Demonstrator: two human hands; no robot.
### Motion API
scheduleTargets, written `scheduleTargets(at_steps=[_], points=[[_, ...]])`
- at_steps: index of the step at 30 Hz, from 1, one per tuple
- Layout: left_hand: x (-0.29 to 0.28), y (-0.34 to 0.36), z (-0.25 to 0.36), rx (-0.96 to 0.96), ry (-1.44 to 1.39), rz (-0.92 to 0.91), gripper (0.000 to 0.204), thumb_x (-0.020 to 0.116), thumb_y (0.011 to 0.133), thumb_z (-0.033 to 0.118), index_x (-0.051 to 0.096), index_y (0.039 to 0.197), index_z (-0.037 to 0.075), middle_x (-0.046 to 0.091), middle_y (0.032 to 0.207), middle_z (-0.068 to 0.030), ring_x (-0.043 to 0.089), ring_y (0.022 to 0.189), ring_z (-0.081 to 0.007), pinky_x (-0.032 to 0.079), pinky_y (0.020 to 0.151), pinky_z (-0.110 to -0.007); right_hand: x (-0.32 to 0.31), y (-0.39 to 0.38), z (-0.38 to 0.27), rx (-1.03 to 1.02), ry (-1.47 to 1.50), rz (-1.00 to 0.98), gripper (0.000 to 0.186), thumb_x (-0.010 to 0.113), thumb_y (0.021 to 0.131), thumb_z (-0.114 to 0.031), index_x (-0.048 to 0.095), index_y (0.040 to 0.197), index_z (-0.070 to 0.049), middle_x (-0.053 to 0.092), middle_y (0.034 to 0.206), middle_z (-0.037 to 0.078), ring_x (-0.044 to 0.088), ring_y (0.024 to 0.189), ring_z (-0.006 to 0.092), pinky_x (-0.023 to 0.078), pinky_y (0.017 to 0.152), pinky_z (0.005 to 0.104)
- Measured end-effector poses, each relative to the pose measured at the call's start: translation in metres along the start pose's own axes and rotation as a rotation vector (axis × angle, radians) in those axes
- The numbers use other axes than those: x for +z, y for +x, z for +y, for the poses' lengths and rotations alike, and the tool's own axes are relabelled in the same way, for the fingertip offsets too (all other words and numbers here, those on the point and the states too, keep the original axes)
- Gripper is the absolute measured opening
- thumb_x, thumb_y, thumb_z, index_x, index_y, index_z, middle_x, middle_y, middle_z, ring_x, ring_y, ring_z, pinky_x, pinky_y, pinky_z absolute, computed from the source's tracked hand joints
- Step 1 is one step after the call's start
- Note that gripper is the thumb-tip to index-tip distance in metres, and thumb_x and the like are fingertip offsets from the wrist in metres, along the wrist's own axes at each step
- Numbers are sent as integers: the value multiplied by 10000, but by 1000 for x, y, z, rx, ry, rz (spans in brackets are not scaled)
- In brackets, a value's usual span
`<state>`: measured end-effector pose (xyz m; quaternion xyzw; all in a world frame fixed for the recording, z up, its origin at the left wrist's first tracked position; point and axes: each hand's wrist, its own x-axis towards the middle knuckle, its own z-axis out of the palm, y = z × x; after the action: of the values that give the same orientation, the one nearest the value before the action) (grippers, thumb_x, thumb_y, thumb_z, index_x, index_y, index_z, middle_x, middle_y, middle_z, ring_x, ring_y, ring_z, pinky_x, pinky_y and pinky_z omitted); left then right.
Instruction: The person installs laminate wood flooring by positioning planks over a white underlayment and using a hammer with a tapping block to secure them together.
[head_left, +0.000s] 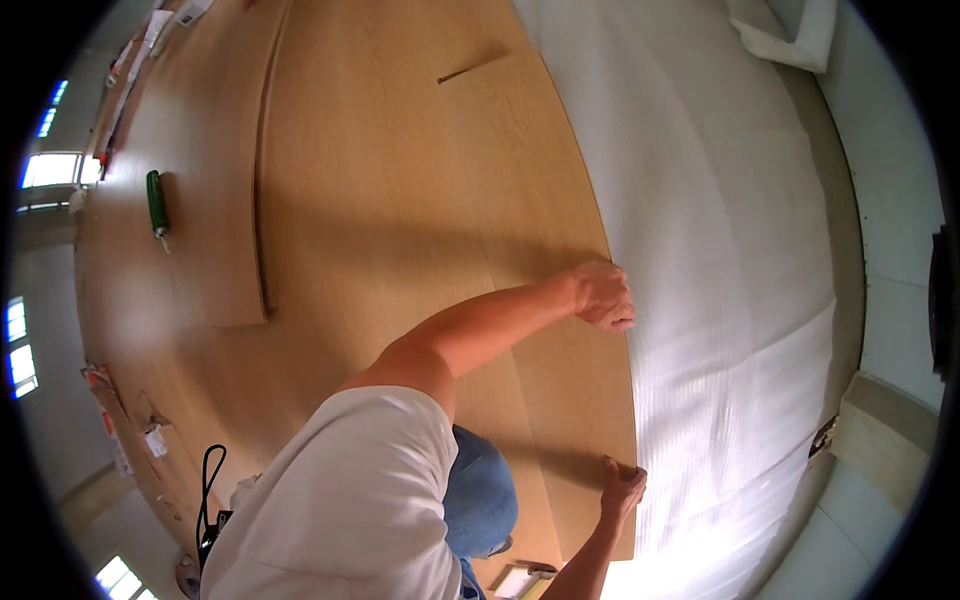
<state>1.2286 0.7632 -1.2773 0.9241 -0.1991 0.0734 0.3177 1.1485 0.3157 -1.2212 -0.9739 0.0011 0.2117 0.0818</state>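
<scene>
A light wood-look floor plank lies along the right edge of the laid flooring, beside white foam underlay. My left hand is closed in a fist on the plank's outer edge, with nothing visible in it. Nearer to me, my right hand grips that same edge, thumb on top and fingers over the side; its fingertips are partly hidden. My bent knee in blue jeans rests between the two arms. Farther up, a dark slit shows at a plank's short end.
Another plank lies loose on the flooring to the left. Beyond it is a green tube with a nozzle. A black cable loop rises beside my white sleeve. Foam reaches toward the wall at right; a rolled white sheet lies there.
</scene>
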Motion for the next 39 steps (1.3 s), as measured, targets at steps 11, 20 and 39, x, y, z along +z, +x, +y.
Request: scheduleTargets(at_steps=[11, 20, 39], points=[[1, -1, 2, 74, 9, 132, 369, 631, 886, 256, 535, 558, 116, 628, 608, -33, 636, 603, -248, 521, 590, -389, 0, -3, 0, 11, -21, 38, 659, 865, 718, -441, 587, 1119, 3, 635, 1050, 182, 564, 1055, 392, 403, 995, 504], [-3, -1, 4, 55, 31, 124, 369, 640, 868, 232, 512, 541, 118, 613, 590, -39, 619, 578, -261, 513, 573, -389, 0, -3, -3, 30, 24, 36, 655, 876, 700, -434, 595, 1105, -2, 642, 1039, 183, 573, 1025, 397, 407, 984, 502], [-8, -1, 3, 23, 19, 121, 379, 640, 866, 240, 498, 539, 111, 614, 595, -34, 616, 587, -265, 501, 563, -389, -1, -2, -10, 13, 22, 46, 676, 867, 708, -479, 593, 1114, -14, 638, 1048, 170, 567, 1064, 391, 398, 998, 513]])
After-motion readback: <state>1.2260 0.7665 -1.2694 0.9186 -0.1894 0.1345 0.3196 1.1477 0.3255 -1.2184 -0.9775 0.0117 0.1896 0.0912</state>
